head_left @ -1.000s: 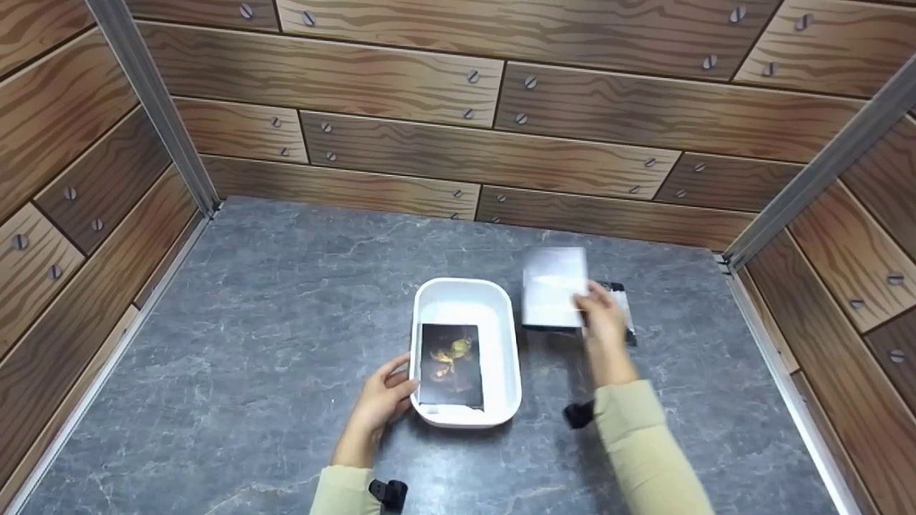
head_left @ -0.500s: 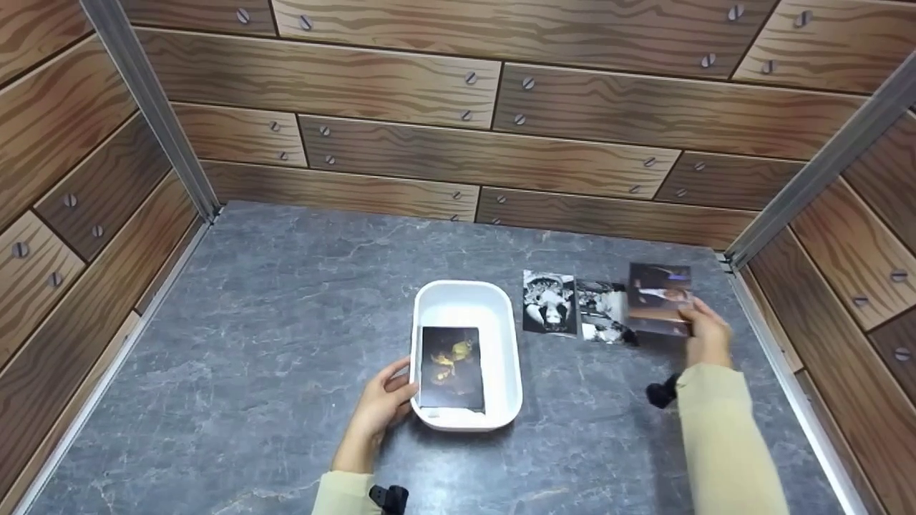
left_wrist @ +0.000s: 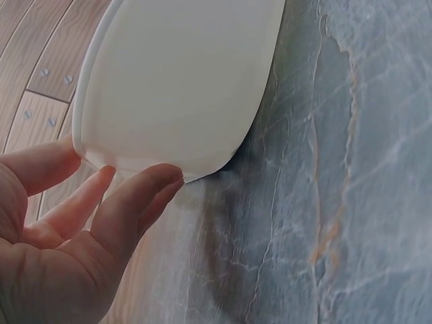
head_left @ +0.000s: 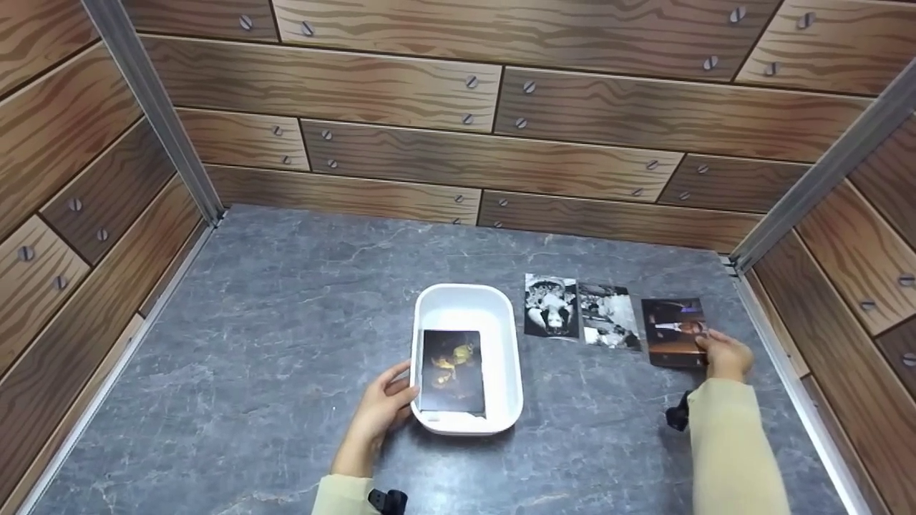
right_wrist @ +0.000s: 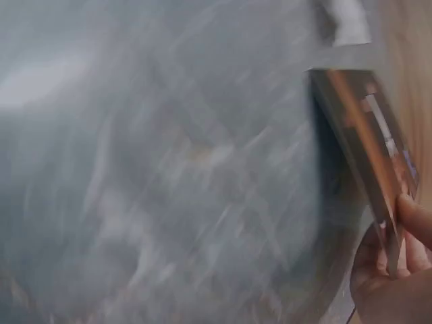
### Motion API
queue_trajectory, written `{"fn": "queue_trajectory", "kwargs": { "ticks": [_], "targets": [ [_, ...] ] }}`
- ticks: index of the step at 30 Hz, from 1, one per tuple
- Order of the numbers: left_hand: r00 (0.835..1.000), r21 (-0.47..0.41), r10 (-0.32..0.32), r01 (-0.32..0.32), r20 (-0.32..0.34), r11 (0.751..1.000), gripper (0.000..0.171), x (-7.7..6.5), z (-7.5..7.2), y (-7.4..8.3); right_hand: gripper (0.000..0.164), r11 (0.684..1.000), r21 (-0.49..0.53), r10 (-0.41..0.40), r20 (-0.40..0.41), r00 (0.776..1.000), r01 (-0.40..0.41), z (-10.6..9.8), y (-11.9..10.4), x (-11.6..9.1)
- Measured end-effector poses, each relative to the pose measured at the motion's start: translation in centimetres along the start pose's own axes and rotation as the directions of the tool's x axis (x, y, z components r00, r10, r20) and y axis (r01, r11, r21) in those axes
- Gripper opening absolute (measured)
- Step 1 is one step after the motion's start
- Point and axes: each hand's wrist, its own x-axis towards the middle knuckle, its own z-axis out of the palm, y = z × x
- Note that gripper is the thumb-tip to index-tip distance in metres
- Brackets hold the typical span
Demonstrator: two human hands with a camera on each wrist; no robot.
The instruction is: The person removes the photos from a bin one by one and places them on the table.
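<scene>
My left hand point(head_left: 386, 402) is at the near left side of a white plastic tub point(head_left: 504, 418), thumb at the rim and fingers against the outer wall. Inside the tub lies a dark photo print point(head_left: 454, 393) with a yellow figure. Far to the right, my right hand point(head_left: 728, 355) pinches a colour photo print point(head_left: 669, 345) by its right edge, thumb on top. The right wrist view shows this print point(right_wrist: 368, 142) tilted close over the table, with a shadow beneath. Two black-and-white photo prints, one point(head_left: 551, 304) and another point(head_left: 608, 318), lie side by side left of it.
The grey marbled table point(head_left: 308, 286) carries everything. Wood-patterned panels point(head_left: 401, 93) stand at the back and both sides. A metal corner post point(head_left: 780, 207) rises behind the right hand, and a metal strip point(head_left: 776, 357) edges the table there.
My right hand has carried the colour print rightward from beside the tub, then lowered it toward the table. Both black-and-white prints have come into full view. The left hand stays at the tub.
</scene>
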Motion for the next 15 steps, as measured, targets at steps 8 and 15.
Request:
{"fn": "queue_trajectory", "kwargs": {
  "ticks": [8,15],
  "targets": [
    [1.000,-0.015,0.008,-0.008,0.003,1.000,0.058,0.0,-0.1,0.0,0.043,0.851,-0.490,-0.211,0.008,0.977,0.188,0.6,0.4,-2.0],
    [1.000,0.010,-0.008,0.008,-0.012,1.000,0.058,0.2,0.1,-0.1,0.039,0.783,-0.574,-0.295,-0.008,0.956,0.237,1.0,0.8,-2.5]
  ]
}}
